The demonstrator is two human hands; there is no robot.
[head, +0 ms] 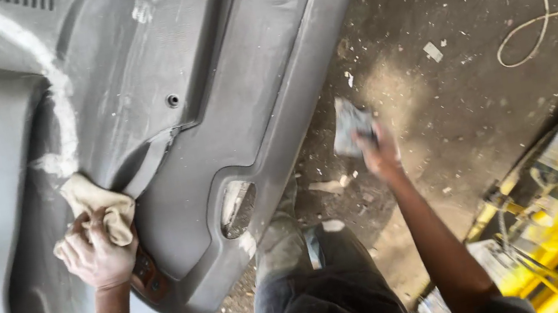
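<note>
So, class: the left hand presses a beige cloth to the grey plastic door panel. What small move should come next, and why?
Probably a short wipe up along the white streak. The left hand holds the beige cloth on the grey plastic door panel just below that residue, which runs upward from there. The right hand holds a grey sheet off the panel.

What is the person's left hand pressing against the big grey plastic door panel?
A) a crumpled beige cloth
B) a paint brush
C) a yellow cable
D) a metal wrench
A: the left hand bunches a crumpled beige cloth against the grey plastic door panel, while the right hand holds a small greyish sheet off to the side.
</note>
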